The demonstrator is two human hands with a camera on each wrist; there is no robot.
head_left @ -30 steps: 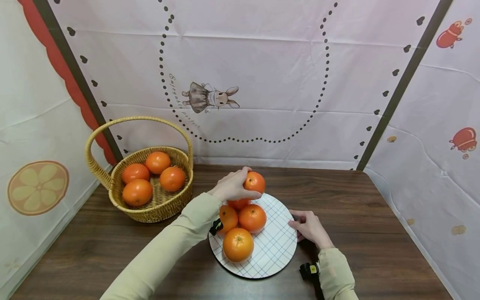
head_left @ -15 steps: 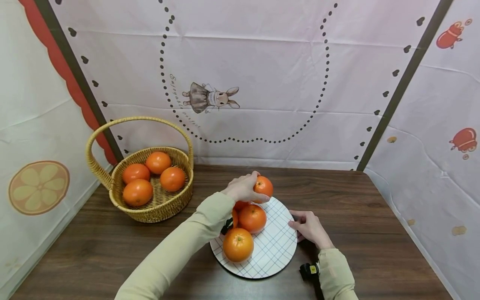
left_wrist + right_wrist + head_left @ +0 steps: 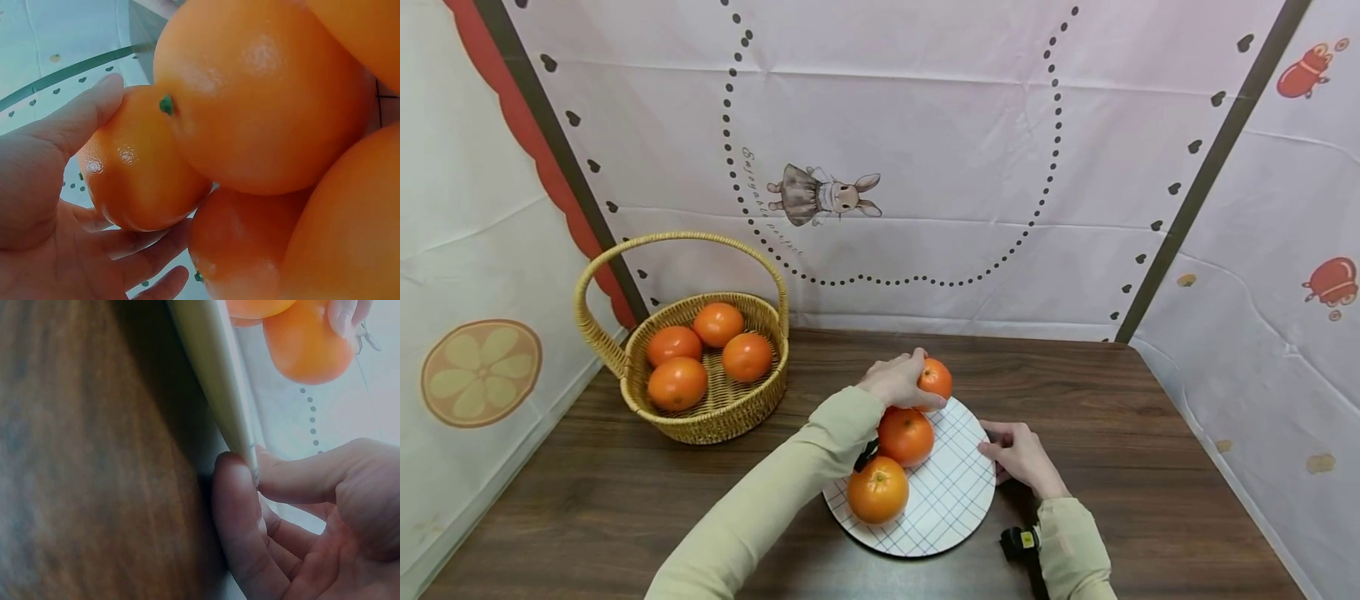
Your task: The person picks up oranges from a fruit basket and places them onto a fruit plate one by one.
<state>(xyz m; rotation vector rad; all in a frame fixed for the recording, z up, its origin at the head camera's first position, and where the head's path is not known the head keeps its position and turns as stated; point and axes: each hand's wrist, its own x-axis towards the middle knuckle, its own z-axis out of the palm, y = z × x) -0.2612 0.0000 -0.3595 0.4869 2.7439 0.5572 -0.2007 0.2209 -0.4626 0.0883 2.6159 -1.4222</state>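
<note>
My left hand holds an orange over the far part of a round white plate with a blue grid. In the left wrist view, thumb and fingers curve round that orange, and another orange partly covers it. Two oranges show plainly on the plate, a middle one and a near one; the left wrist and sleeve hide others. At the plate's right rim, my right hand pinches the edge between thumb and fingers, as the right wrist view shows of the plate rim.
A wicker basket with a tall handle stands at the left back of the brown wooden table, with several oranges inside. A printed cloth hangs behind the table, and cloth walls flank both sides.
My left hand has moved to the right and slightly nearer with the orange, slowing in the last half second. The right hand stays on the plate's rim.
</note>
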